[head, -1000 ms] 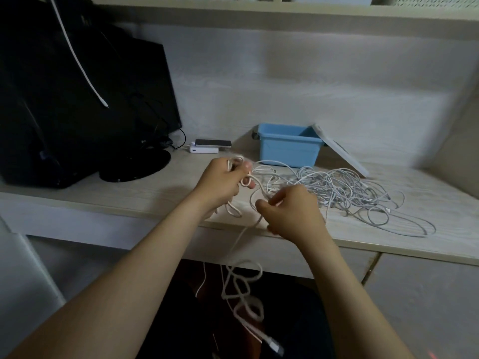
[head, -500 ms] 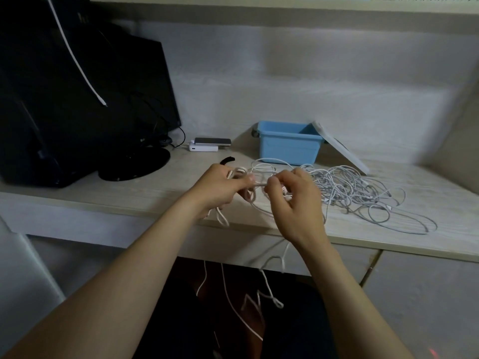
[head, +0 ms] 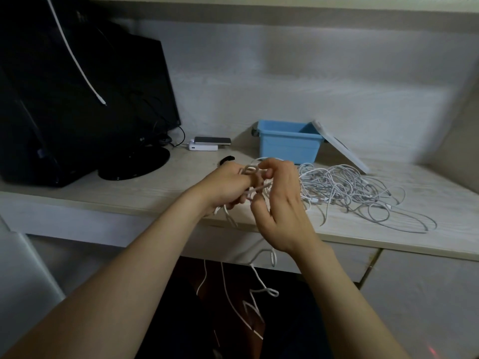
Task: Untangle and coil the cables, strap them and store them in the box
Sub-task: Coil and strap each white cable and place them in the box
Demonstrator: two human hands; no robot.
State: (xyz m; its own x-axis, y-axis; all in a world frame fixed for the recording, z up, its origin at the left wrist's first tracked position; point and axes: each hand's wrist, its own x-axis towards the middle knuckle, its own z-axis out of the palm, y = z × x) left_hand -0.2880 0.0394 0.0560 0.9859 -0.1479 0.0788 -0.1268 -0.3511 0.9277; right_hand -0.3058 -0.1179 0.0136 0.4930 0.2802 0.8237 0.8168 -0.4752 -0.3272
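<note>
Thin white cable (head: 260, 188): held up over the front edge of the desk, between both hands. Small loops are bunched at the fingers. Its slack drops below the desk edge and hangs in loose kinks in the dark space underneath.

Tangled heap of thin white cables (head: 344, 187): on the desk just right of the hands, not coiled, with loops spilling out toward the right.
Open blue plastic box (head: 287, 147): behind the heap, near the back wall. A flat white lid (head: 342, 149) leans tilted against its right side.
Small black object (head: 226, 159): on the desk just behind the left hand. Can't tell what it is.

Surface: pale wood-grain desk (head: 129, 193) set in an alcove of the same pale wood grain, with a shelf (head: 285, 6) overhead. Lighting is dim.
Far left: black monitor on a round black base (head: 134, 164).
Next to the base: white power bank (head: 203, 148) with a dark phone (head: 212, 140) lying on top.

Left hand (head: 228, 186): forearm reaches in from lower left, fingers clenched around the bundled loops.
Right hand (head: 281, 203): back faces the camera, fingers curled at the top, pinching the same cable right against the left hand.
</note>
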